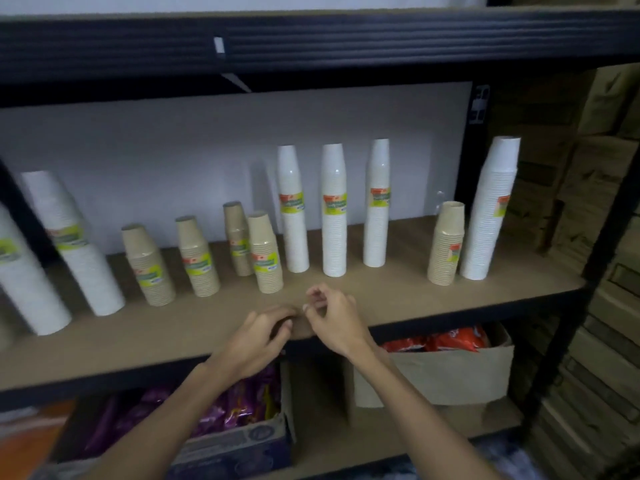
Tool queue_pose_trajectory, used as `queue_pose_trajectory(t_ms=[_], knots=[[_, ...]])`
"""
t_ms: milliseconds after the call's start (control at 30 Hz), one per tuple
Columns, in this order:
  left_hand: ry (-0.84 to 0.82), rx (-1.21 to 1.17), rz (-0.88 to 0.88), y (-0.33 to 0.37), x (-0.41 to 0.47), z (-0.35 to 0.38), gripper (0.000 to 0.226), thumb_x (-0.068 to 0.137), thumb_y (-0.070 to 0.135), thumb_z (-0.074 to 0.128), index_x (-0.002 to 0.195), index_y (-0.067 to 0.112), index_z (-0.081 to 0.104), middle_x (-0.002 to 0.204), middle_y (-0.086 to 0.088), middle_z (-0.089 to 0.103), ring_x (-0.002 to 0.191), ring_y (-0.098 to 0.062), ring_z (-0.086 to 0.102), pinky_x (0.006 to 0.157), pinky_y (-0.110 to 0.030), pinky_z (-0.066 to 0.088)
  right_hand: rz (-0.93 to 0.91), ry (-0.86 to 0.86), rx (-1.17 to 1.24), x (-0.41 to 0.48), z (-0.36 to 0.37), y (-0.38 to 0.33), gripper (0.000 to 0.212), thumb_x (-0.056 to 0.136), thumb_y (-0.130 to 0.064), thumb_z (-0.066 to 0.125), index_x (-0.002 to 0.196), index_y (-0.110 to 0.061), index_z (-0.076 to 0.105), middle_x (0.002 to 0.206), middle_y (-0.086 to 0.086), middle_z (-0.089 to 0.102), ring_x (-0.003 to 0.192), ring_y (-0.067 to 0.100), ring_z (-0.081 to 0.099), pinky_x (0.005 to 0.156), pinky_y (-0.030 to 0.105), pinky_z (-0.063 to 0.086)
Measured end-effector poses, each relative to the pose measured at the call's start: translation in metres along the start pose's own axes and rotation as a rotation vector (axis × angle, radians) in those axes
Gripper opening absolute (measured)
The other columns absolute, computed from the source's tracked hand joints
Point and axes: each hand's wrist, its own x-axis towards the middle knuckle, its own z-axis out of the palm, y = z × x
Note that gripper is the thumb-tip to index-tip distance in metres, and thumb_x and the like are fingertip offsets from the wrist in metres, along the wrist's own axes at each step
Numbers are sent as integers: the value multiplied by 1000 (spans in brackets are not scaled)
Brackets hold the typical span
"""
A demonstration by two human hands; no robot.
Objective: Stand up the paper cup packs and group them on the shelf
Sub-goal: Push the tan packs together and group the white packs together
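A brown shelf (173, 334) is seen across the middle of the frame, with paper cup packs stood on end along it. Two tall white packs (69, 244) are placed at the left edge, four short brown packs (197, 256) left of centre, three more white packs (334, 209) in the centre, and a single brown pack (446, 242) just beside a last white pack (490, 209) at the right. Below centre, the left hand (263, 334) and right hand (332, 320) are held close together over the shelf's front edge, fingers loosely curled, nothing gripped.
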Motion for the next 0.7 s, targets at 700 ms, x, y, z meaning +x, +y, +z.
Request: queue_pose_trajectory(t_ms=[700], knots=[[107,403,-694,-138,-107,-113,55,94,48,33,143,22,32,144,1,41,130,-20,40,105,-40,29,169,-70,-24,83,180,-92,64,86,-24,72,141,-7,45,136,12,59,127,33,53,103,37,44]])
